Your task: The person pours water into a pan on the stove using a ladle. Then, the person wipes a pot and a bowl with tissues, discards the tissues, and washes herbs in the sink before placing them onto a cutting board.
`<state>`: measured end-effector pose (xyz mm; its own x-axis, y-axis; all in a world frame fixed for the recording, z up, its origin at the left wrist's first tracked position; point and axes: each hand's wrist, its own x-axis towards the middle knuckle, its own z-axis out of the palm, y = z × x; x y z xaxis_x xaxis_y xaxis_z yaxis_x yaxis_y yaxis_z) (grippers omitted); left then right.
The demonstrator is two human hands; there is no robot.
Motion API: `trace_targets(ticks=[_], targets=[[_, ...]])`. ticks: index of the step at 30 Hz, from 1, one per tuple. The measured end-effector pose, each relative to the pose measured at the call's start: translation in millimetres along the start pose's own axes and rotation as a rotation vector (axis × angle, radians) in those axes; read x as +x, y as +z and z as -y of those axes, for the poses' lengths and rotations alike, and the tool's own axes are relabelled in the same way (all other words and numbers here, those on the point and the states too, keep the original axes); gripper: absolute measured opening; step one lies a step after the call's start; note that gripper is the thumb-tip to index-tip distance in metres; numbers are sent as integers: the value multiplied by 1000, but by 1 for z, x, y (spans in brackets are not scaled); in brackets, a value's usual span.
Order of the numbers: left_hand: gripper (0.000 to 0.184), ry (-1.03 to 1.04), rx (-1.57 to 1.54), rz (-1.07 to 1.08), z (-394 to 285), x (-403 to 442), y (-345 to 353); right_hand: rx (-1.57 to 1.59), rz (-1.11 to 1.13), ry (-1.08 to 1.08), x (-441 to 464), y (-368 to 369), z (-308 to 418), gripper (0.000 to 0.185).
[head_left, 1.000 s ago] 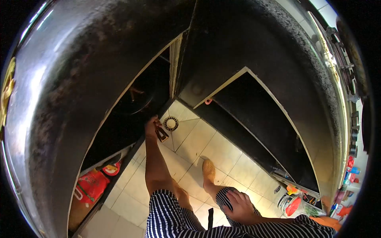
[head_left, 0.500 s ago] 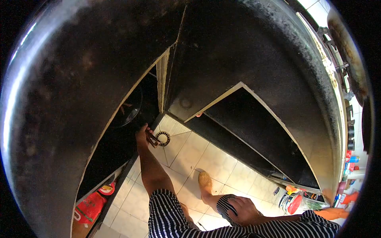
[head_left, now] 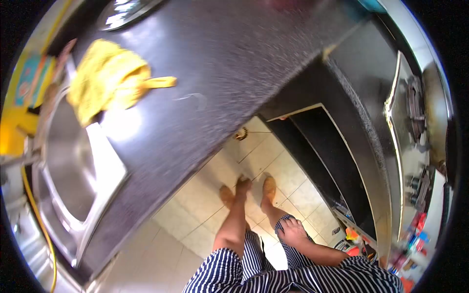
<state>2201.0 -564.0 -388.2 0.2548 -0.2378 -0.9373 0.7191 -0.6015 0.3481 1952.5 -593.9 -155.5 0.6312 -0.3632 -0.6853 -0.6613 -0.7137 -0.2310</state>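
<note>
Low over the floor tiles, between my two feet in the head view, is my left hand [head_left: 243,185]. It looks closed, with something dark at its fingers, but blur hides what that is. My right hand [head_left: 294,233] lies on the knee of my striped trousers [head_left: 278,254], fingers stretched out and holding nothing. To the right of both hands is an open dark cupboard [head_left: 337,156] under the counter.
A dark speckled countertop [head_left: 205,122] spans the upper left, bearing a yellow cloth [head_left: 110,80] beside a steel sink [head_left: 71,156]. A round floor drain [head_left: 240,134] shows past the counter's edge. A stove [head_left: 415,112] is at the right, with colourful items [head_left: 417,239] below it.
My view has risen and turned, so the countertop and sink now show. My left hand has drawn back from the left cupboard opening, where it held a dark brown object. My right hand stays on the knee.
</note>
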Motion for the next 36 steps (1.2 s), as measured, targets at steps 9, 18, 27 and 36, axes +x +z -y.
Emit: trace_targets(ticks=[9,18,27,36], targets=[[49,-128,-164,-158,74,-310,-194,862,19,170,-64,-42,8,31],[45,27,42,-312,1,-396,-267,2351,-409,118,-182,-257,-20,39],[38,201,190,14,-99,-385,-177,2788,-757,-450,-218,-367,-93,71],[41,225,334,-28,-126,-415,-95,2619,-278,-468,-215,-446,-124,28]])
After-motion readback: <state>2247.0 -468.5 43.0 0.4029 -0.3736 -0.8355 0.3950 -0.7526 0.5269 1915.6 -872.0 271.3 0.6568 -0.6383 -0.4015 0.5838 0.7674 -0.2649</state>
